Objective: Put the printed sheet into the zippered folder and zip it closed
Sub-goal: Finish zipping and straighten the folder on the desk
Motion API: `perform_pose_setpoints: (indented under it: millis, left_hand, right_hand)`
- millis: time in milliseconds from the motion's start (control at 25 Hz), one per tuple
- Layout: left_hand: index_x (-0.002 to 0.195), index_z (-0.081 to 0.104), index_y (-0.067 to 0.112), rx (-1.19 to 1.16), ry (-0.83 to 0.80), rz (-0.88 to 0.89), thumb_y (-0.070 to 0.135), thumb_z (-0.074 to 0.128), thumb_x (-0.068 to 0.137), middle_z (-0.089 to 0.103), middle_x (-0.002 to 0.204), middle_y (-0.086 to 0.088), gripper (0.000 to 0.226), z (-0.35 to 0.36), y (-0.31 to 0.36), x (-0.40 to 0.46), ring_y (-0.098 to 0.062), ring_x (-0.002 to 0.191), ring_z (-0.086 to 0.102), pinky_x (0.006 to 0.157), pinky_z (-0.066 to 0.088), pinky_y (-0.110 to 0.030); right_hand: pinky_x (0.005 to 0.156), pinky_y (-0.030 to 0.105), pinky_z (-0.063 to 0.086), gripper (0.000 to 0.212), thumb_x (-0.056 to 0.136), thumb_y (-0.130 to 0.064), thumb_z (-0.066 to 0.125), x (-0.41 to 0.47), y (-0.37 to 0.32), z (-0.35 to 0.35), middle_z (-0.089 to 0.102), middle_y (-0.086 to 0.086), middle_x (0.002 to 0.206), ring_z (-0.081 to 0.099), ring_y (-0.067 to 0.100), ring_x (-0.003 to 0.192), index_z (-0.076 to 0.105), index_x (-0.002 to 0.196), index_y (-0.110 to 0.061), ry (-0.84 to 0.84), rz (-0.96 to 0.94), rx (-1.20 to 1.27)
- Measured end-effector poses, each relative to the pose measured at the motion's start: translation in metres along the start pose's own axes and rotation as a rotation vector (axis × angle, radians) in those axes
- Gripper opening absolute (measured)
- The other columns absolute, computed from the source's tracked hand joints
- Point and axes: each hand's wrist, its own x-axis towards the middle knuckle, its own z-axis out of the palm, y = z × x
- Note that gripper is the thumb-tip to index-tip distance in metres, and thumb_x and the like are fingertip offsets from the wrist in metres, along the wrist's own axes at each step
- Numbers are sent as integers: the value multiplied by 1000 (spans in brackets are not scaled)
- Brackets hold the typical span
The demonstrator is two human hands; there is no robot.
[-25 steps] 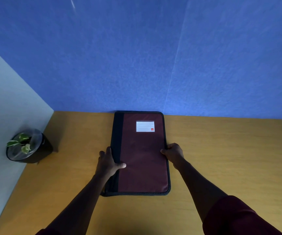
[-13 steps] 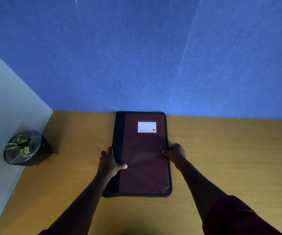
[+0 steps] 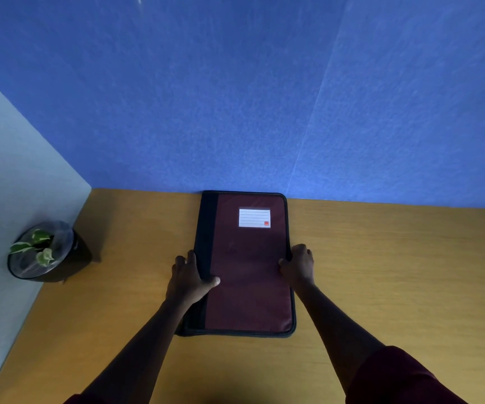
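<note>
Both of my hands are on the zippered folder (image 3: 247,275), which lies flat and closed on the wooden desk (image 3: 396,272), its far short edge up against the blue wall (image 3: 235,97). My left hand (image 3: 187,279) grips the left long edge over the black spine strip: the thumb lies across the top of the cover, pointing right onto the maroon cloth, and the fingers curl over the outer edge. My right hand (image 3: 299,265) grips the right long edge about level with the left, its thumb on the cover and its fingers bent down round the side where the zip runs. I cannot tell whether it is pinching the zip pull, as the fingers hide that part. A white lined label (image 3: 254,217) with a small red mark sits on the far half of the cover, well apart from either hand. I cannot see the printed sheet anywhere. Off to the left, near the pale side wall (image 3: 11,170), stands a dark pot (image 3: 60,263) with a small green and white plant (image 3: 34,246)
</note>
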Motion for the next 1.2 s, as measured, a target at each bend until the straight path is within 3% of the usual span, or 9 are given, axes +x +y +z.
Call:
perform_pose_setpoints:
  millis: [80, 160, 280, 360, 880, 1200]
  left_hand:
    - [155, 10, 13, 53, 101, 63, 55, 63, 86, 23, 154, -12, 97, 7, 2, -4, -30, 139, 29, 103, 45, -43]
    - [157, 4, 12, 82, 175, 180, 48, 56, 93, 11, 162, -10, 90, 18, 7, -7, -30, 148, 18, 115, 34, -43]
    - [157, -5, 14, 214, 152, 302, 47, 41, 99, -15, 165, -6, 81, 37, 12, -8, -26, 152, -11, 124, 8, -44]
    - [156, -11, 16, 290, 141, 302, 51, 33, 100, -24, 162, -3, 79, 43, 9, -6, -23, 150, -21, 124, 1, -46]
    - [157, -5, 13, 364, 204, 307, 52, 28, 99, -14, 165, -7, 77, 54, 2, -4, -24, 152, -16, 124, 3, -48]
    - [156, -8, 9, 380, 180, 306, 47, 27, 101, -17, 164, -10, 75, 46, 16, -12, -26, 152, -13, 125, 1, -44]
  right_hand:
    - [98, 46, 48, 58, 85, -9, 62, -13, -2, 10, 40, 12, 143, 44, 30, 123, 40, 138, -10, 40, -113, -41]
    - [113, 45, 37, 74, 91, -20, 59, -24, 0, 20, 16, 4, 162, 27, 28, 143, 21, 154, -14, -11, -201, -136]
    - [124, 40, 12, 76, 100, -38, 45, -33, 12, 33, -7, 1, 166, -4, 24, 153, 2, 158, -15, -72, -284, -292]
    - [124, 39, 5, 74, 102, -42, 37, -34, 17, 37, -12, 2, 165, -11, 24, 152, -3, 157, -14, -72, -305, -356]
    - [124, 44, 2, 71, 102, -44, 32, -30, 32, 52, -7, 4, 165, -9, 24, 152, -1, 157, -14, 44, -356, -437]
    - [124, 43, 2, 79, 100, -55, 30, -27, 22, 34, -15, 3, 164, -9, 25, 153, -10, 155, -16, -15, -377, -530]
